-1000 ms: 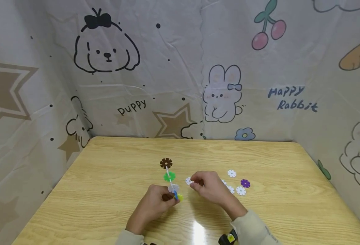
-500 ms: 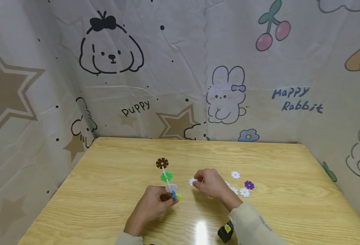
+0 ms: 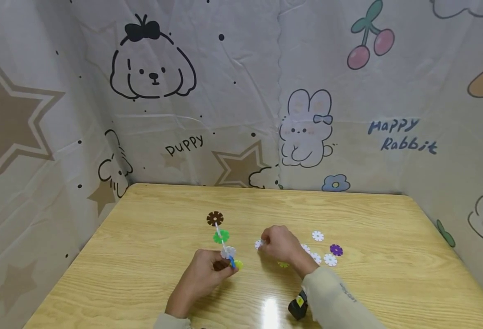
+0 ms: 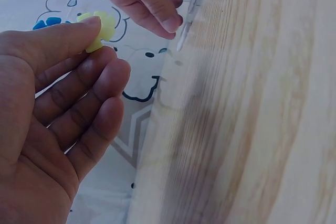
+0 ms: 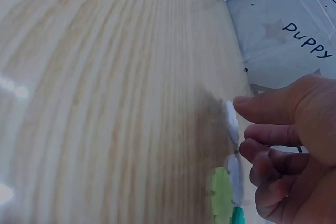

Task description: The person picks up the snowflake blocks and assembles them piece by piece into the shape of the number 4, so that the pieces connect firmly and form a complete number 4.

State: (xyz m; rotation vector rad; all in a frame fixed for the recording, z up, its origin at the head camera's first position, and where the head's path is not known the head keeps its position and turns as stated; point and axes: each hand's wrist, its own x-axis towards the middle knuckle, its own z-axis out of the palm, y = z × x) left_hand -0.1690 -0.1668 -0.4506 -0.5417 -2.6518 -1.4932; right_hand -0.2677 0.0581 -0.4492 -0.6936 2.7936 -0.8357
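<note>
My left hand (image 3: 204,273) holds up a chain of slotted plastic discs, pinching its yellow disc (image 4: 105,27) between thumb and fingers. Up the chain come a blue disc (image 3: 232,262), a clear white one (image 3: 228,252), a green disc (image 3: 221,236) and a brown disc (image 3: 214,218) at the far end; white discs seen edge-on link some of them. My right hand (image 3: 282,246) is low over the table beside a loose white disc (image 5: 231,121). Its thumb tip is at the disc's edge, with a gap between thumb and curved fingers. The hand partly hides this disc in the head view.
Right of my right hand lie several white discs (image 3: 330,260) and a purple disc (image 3: 336,250). A yellow-green disc (image 3: 283,264) lies under that hand. A small black device (image 3: 298,305) is by the right sleeve. Printed cloth (image 3: 241,91) hangs behind the wooden table (image 3: 163,214).
The head view has swung slightly left. My right hand has come closer over the loose white disc, uncovering the yellow-green one. The chain in my left hand leans a little further left.
</note>
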